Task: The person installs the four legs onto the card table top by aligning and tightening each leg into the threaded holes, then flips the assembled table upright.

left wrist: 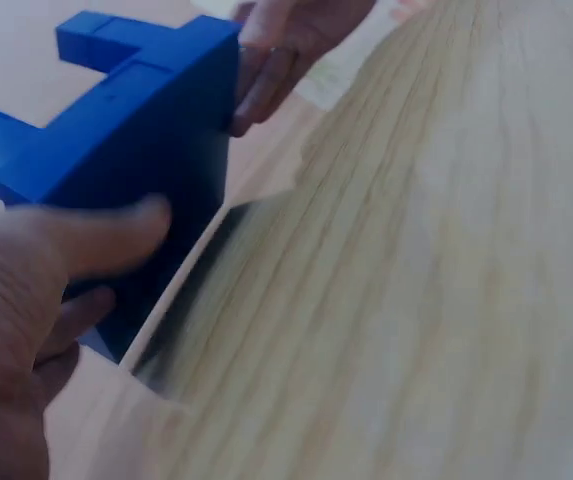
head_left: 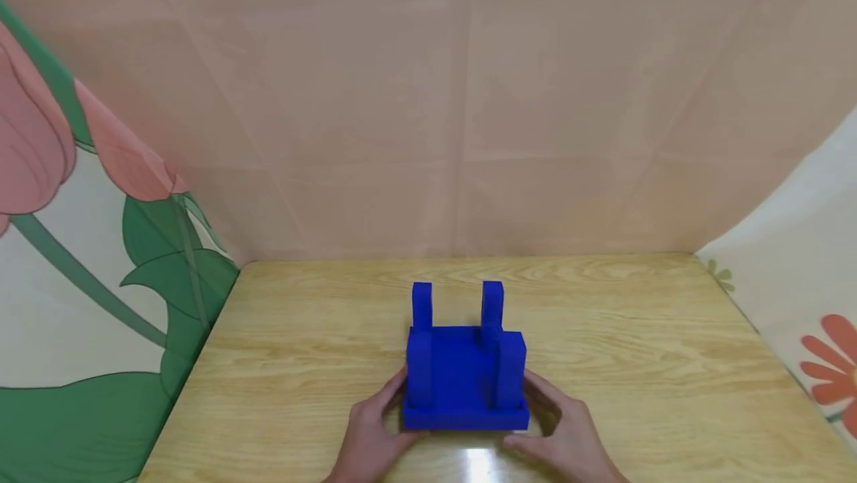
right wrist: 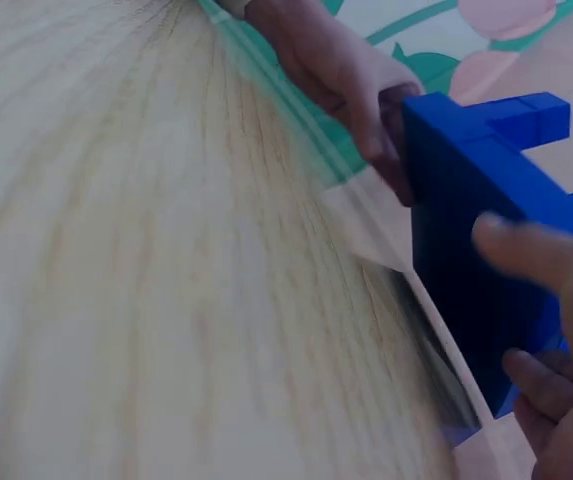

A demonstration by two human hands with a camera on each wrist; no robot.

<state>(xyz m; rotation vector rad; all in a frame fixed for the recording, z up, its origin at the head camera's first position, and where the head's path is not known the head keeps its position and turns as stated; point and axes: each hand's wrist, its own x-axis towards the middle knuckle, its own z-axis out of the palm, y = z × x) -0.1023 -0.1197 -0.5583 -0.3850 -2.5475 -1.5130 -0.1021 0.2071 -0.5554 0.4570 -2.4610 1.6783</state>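
Note:
A blue board with a post at each corner (head_left: 462,416), like a small upturned table, stands posts-up over the near middle of the tabletop. On its left side my left hand (head_left: 375,423) grips the edge, fingers along the side and thumb at the near face. My right hand (head_left: 569,431) holds the opposite side in the same way. In the left wrist view the left thumb lies across the dark flat face of the blue board (left wrist: 156,150). The right wrist view has the right hand (right wrist: 566,310) at the board's near end, some of its fingers hidden behind it.
The wood-grain table (head_left: 294,341) extends around the board on all sides. A plain pinkish cloth (head_left: 428,96) hangs behind its far edge. Flower-printed cloth (head_left: 80,282) borders the left side, and more of it (head_left: 790,304) the right.

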